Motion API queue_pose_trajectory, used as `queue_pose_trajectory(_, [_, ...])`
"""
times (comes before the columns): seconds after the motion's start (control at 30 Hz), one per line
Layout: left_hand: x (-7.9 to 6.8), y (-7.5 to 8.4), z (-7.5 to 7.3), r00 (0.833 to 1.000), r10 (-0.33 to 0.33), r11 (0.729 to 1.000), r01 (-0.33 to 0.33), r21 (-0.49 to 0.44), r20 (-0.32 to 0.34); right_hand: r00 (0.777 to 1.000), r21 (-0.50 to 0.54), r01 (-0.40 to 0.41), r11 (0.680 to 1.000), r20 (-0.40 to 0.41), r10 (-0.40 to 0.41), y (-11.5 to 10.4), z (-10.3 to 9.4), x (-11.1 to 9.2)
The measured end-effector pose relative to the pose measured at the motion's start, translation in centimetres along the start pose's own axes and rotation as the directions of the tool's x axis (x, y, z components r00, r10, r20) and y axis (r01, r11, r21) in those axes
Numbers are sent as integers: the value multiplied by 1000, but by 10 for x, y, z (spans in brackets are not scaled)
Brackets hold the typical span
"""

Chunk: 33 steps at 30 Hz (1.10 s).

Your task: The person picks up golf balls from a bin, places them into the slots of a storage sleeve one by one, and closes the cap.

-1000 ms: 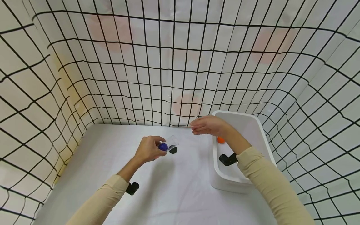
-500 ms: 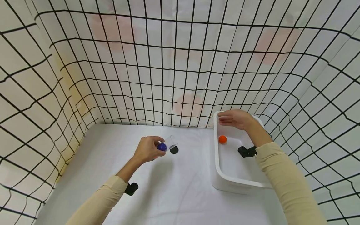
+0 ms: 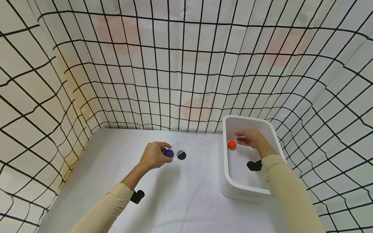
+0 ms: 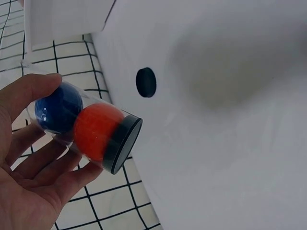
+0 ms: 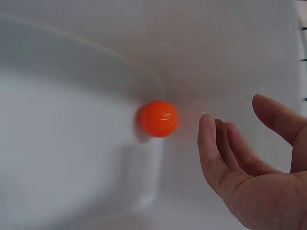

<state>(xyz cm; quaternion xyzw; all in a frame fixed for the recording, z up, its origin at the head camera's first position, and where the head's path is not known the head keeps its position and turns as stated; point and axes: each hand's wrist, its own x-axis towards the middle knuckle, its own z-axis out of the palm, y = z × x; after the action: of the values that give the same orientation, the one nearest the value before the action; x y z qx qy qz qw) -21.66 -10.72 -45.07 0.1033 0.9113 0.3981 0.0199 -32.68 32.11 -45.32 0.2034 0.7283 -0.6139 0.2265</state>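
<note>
My left hand (image 3: 152, 156) grips a clear plastic tube (image 4: 86, 98), held tilted above the table. Inside it a blue ball (image 4: 60, 108) and an orange ball (image 4: 97, 130) sit one against the other, with a black cap (image 4: 123, 143) closing the end past the orange one. In the head view the blue ball (image 3: 168, 153) shows between thumb and fingers. My right hand (image 3: 250, 138) is inside the white bin (image 3: 226, 161), fingers spread and holding nothing. A loose orange ball (image 5: 159, 119) lies at the bin's wall, a short way from the fingertips.
A black round cap (image 3: 181, 155) lies on the white table (image 3: 186, 200) just beyond the left hand. Black netting (image 3: 186, 68) encloses the table at the back and both sides. The bin's raised rim (image 3: 247, 187) surrounds the right hand.
My right hand has moved right from beside the bin, over its rim and down inside, near the orange ball. The left hand holds the tube in nearly the same place.
</note>
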Motion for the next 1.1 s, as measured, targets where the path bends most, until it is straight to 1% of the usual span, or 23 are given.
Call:
queue_pose_trajectory(0.13, [0,0,1,1000,8,1000,-8,-1,-5,999,28,-33,999,-34,34,18,0,11])
queue_pose_trajectory(0.3, [0,-2,2,1000,1,1000,-1,12,-7,998,33,-59,998,-16,59,32,-1,19])
queue_pose_trajectory(0.4, [-1,-2,2,1000,-10,1000,10,14,-1,997,14,-78,997,-21,79,37,-1,21])
queue_pose_trajectory(0.47, [-1,-2,3,1000,-11,1000,11,15,-1,995,7,-91,996,-40,91,38,-1,22])
queue_pose_trajectory(0.6, [-2,-1,2,1000,-11,1000,11,7,-5,993,-4,-102,995,-66,102,40,-1,20])
queue_pose_trajectory(0.7, [-2,-2,2,1000,-16,1000,16,2,-8,991,-13,-115,993,-71,113,42,0,19])
queue_pose_trajectory(0.77, [-2,-3,1,1000,-21,1000,21,4,-5,989,-15,-131,991,-65,130,43,1,19])
queue_pose_trajectory(0.87, [-3,-5,1,1000,-25,1000,25,16,-10,989,-12,-147,989,-30,147,46,1,23])
queue_pose_trajectory(1.0, [-4,-6,0,999,-32,999,32,15,-15,985,30,-171,985,0,171,51,2,29])
queue_pose_trajectory(1.1, [-5,-7,0,999,-34,999,34,4,-11,983,75,-184,980,7,184,53,3,34])
